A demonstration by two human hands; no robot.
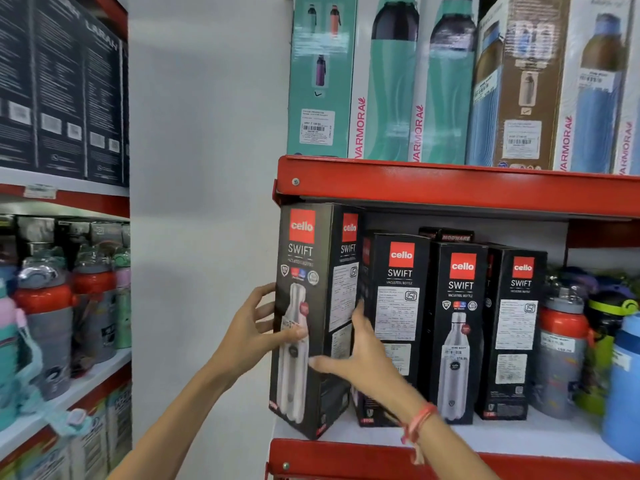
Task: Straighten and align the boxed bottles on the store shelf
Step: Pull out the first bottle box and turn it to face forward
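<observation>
Both hands are on the tall black Cello Swift box (313, 306) at the left end of the row, and the step in hand looks like squaring that one box against its neighbours. The left hand (252, 332) takes the box's outer left edge, thumb lying across the printed front face and the other fingers spread loosely toward the white wall; the right hand (360, 355) presses from the opposite side, thumb on the front low down and fingers reaching along the side panel that carries the label text. So the grip is a two-handed clasp on this box, not clenched hard, since the fingers look loose. Between the hands the box stands on the shelf (485, 441) turned so one corner juts toward the camera, and it sits forward of the rest, its base right at the red front lip. Just past the right hand stand three shorter Swift boxes (460, 327), upright and roughly in line but facing differently: the middle one shows its bottle picture, the other two their text panels. Beyond them are loose bottles (562, 355). The next move, I judge, calls for twisting the held box so its front faces straight out, then sliding it back level with the others, keeping it clear of the shelf overhead.
</observation>
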